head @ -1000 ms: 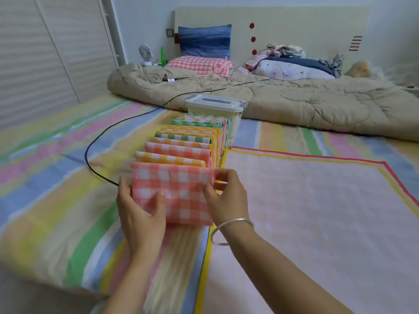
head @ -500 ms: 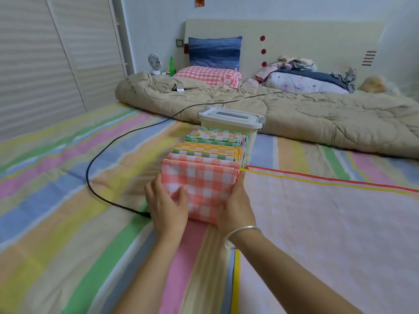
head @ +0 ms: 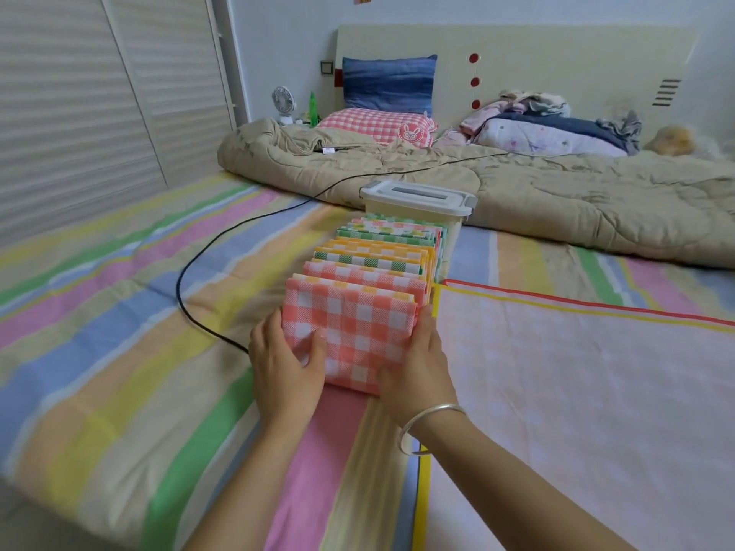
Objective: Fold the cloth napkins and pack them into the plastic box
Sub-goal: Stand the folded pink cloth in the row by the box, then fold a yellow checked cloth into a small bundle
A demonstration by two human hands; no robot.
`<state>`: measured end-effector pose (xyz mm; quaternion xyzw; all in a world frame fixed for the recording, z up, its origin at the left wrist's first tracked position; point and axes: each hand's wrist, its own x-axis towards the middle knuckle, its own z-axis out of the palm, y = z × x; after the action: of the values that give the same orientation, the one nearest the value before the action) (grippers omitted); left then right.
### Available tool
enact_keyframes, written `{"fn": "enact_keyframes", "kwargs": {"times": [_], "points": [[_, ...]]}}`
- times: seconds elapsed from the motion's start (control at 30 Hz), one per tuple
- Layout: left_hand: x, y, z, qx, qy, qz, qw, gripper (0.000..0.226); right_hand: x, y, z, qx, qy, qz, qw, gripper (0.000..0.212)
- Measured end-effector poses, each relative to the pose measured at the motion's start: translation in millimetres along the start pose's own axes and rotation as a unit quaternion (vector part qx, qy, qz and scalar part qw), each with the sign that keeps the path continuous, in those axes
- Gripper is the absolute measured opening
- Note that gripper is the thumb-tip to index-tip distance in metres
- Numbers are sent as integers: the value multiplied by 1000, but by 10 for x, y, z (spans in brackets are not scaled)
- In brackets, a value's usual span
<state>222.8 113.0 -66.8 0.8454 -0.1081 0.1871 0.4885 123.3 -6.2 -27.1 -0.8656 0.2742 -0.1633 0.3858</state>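
Across my striped sheet (head: pixel 99 312) a black cable (head: pixel 187 280) curves at centre left. My beige quilt (head: pixel 557 192) spans the upper frame, a blue pillow (head: pixel 387 83) above it.

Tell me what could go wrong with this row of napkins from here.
1. Left hand and right hand grip only the near end of the row of napkins; lifted so, the middle might sag and spill.
2. The box has its lid on, so packing would need a free hand.
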Motion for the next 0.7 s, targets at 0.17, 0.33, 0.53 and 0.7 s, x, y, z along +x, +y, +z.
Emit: {"fn": "enact_keyframes", "kwargs": {"times": [0.17,0.33,0.53,0.7], "points": [[-131,-60,-156,33,20,33,999,64,-113,64,48,0,13,-15,1000,101],[-306,11,-259,30,30,62,997,82,-250,114,-14,7,16,-42,999,99],[-871,554,-364,-40,43,160,985,72,-738,334,-594,46,50,-137,988,65],[-1648,1068,-195,-130,-163,217,954,22,-1358,1020,-1225,-93,38,-178,979,25]]}}
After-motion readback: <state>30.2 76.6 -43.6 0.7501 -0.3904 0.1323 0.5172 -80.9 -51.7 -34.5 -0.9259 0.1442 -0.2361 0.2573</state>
